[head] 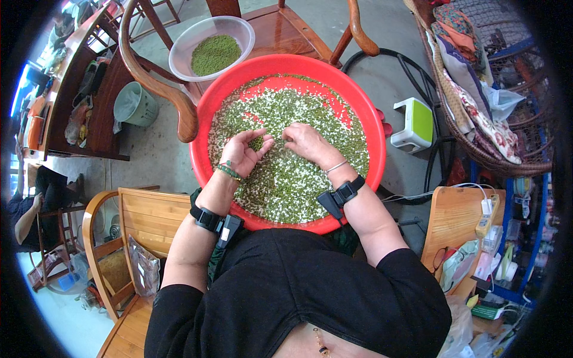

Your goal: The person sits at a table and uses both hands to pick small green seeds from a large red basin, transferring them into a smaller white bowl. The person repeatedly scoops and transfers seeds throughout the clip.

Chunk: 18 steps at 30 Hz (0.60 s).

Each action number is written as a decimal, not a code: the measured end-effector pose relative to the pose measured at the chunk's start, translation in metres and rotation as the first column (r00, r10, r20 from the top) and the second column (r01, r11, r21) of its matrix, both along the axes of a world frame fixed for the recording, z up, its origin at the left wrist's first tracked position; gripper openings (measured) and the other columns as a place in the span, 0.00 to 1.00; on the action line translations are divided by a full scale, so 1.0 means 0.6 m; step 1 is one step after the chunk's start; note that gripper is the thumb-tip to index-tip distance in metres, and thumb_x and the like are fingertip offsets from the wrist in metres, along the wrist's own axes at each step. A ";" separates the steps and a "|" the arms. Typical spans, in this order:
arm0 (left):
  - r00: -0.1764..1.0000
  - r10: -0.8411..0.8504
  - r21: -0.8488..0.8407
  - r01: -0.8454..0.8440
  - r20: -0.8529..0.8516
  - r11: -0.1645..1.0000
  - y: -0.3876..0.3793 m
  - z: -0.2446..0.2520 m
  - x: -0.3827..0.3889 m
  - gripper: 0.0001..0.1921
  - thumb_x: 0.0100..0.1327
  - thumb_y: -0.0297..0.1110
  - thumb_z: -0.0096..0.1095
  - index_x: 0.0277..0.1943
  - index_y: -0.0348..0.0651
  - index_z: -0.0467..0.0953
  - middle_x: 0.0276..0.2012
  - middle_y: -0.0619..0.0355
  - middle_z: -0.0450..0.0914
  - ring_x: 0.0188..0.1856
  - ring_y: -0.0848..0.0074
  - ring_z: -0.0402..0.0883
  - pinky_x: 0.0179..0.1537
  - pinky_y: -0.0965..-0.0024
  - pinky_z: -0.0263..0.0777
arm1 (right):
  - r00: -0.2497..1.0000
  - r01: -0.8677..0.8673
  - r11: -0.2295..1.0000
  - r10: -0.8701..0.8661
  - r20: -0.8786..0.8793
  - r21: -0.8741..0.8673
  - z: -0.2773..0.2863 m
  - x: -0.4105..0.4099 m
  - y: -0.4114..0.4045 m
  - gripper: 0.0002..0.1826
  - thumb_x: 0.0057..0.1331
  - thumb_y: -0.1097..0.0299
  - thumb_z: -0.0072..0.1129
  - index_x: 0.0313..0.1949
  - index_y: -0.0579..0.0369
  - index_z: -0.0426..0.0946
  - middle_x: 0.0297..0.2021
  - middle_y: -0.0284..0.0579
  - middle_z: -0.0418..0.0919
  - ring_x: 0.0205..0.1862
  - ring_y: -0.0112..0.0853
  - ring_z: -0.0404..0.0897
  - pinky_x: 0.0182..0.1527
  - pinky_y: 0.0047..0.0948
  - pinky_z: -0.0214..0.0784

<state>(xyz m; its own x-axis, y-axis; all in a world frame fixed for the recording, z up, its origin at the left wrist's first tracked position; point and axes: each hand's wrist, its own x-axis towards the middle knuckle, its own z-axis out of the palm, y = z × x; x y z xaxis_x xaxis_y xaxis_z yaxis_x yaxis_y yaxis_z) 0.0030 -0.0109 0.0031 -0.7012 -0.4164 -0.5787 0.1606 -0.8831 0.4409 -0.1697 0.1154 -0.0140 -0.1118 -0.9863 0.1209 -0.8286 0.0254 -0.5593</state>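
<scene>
A large round red plastic basin (376, 170) stands before me, spread with mixed small green beans and white grains (297, 188). Over its middle my left hand (246, 152) is cupped palm up, fingers curled around a small heap of green beans (256, 143). Just right of it, my right hand (309, 141) hangs low over the mix, palm down with bent fingers; whether anything is between its fingertips cannot be seen. Behind the basin at the left, a translucent plastic bowl (177, 58) holds a pile of green beans (215, 54).
A wooden armchair (291, 36) supports the bowl behind the basin. A green and white stool (418, 125), a black hose (429, 80) and a wicker basket (474, 156) with cloths are at the right. A pale bucket (136, 105) stands left. Another person (40, 210) sits at the far left.
</scene>
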 end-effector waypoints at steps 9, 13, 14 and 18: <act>1.000 -0.016 0.003 0.016 -0.014 1.000 -0.002 -0.005 0.002 0.15 0.71 0.29 0.41 0.50 0.21 0.67 0.49 0.42 0.74 0.51 0.56 0.76 0.56 0.58 0.76 | 1.000 -0.008 1.000 0.008 -0.015 -0.003 0.001 0.002 0.000 0.09 0.52 0.72 0.65 0.31 0.56 0.75 0.30 0.47 0.76 0.39 0.44 0.78 0.44 0.41 0.72; 1.000 0.001 -0.009 -0.001 -0.002 1.000 0.000 -0.003 0.001 0.15 0.71 0.29 0.42 0.50 0.22 0.67 0.49 0.42 0.74 0.51 0.56 0.76 0.56 0.58 0.76 | 1.000 -0.011 0.999 0.011 -0.014 -0.031 0.001 0.002 0.001 0.06 0.52 0.73 0.62 0.30 0.57 0.76 0.29 0.48 0.76 0.37 0.43 0.78 0.42 0.40 0.72; 1.000 0.001 -0.009 -0.001 -0.003 1.000 0.000 -0.003 0.001 0.15 0.71 0.29 0.42 0.50 0.22 0.67 0.49 0.42 0.74 0.51 0.56 0.76 0.56 0.58 0.76 | 1.000 -0.012 0.999 0.011 -0.025 -0.033 -0.002 0.002 0.000 0.05 0.53 0.73 0.61 0.30 0.57 0.76 0.29 0.48 0.76 0.37 0.43 0.78 0.42 0.40 0.72; 1.000 0.003 0.001 -0.003 -0.005 1.000 0.000 -0.003 0.001 0.15 0.70 0.29 0.43 0.50 0.22 0.67 0.49 0.42 0.74 0.50 0.57 0.76 0.56 0.58 0.76 | 0.999 -0.011 1.000 0.010 -0.030 -0.025 -0.003 0.002 -0.001 0.04 0.53 0.74 0.58 0.29 0.57 0.76 0.28 0.48 0.76 0.37 0.44 0.77 0.42 0.40 0.72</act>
<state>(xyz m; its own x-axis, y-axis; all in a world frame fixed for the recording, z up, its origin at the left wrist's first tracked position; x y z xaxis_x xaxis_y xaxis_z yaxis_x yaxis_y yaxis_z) 0.0036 -0.0110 0.0013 -0.7029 -0.4177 -0.5757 0.1650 -0.8831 0.4393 -0.1683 0.1146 -0.0160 -0.0975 -0.9840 0.1490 -0.8453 0.0028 -0.5344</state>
